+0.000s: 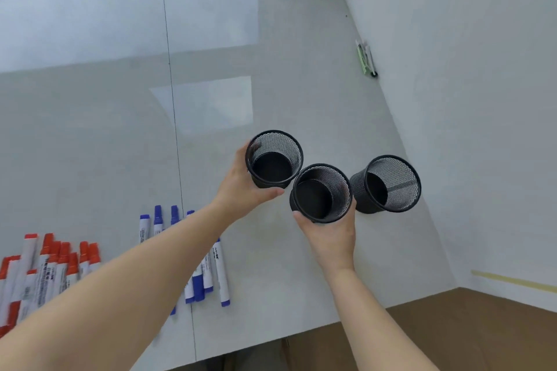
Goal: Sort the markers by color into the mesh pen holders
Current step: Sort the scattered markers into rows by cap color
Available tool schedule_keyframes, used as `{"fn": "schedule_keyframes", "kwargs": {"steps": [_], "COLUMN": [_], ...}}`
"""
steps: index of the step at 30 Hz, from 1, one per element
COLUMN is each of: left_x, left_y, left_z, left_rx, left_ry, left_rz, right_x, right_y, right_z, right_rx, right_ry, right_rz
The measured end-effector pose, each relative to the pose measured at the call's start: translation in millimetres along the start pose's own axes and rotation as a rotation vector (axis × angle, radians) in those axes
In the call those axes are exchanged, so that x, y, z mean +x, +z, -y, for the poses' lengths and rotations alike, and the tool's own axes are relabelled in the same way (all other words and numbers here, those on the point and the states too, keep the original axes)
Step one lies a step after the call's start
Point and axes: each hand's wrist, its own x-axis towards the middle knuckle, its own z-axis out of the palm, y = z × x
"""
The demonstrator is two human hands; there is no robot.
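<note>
Left hand gripped the far-left black mesh pen holder round its side; right hand held the middle black mesh pen holder from below; third black mesh holder stood free near the wall, just beside the middle one; all three looked empty. Red-capped markers and blue-capped markers lay sorted in groups on the white tabletop, well apart from the holders. Best set both holders down upright, spaced apart, close to the marker piles; avoid tipping the light mesh.

Glossy tiled floor, white wall
</note>
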Motion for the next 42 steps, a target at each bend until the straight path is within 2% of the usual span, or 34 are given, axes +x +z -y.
{"fn": "schedule_keyframes", "kwargs": {"steps": [6, 10, 18, 29, 36, 42], "left_x": [7.3, 4.0, -23.0, -78.8, -90.4, -84.2], "left_y": [-5.5, -18.3, -90.7, -229.6, -287.5, -311.2], "left_z": [-8.7, -10.2, -0.1, 74.2, 115.4, 138.0], "left_rx": [0.070, 0.056, 0.018, 0.002, -0.044, -0.067], "left_ry": [0.056, 0.017, -0.049, -0.177, -0.205, -0.216], "left_rz": [-0.009, -0.043, -0.105, -0.372, -0.482, -0.485], "right_x": [7.1, 6.9, -6.4, -64.2, -77.4, -84.1], "right_y": [6.5, 14.4, 61.5, 175.8, 232.3, 264.8], "right_z": [-4.8, 5.4, 65.0, 124.1, 138.0, 133.7], "right_rx": [0.008, -0.052, -0.112, -0.099, -0.120, -0.171], "right_ry": [0.053, 0.057, 0.027, 0.046, 0.033, -0.002], "right_rz": [0.007, -0.001, 0.079, 0.341, 0.357, 0.329]}}
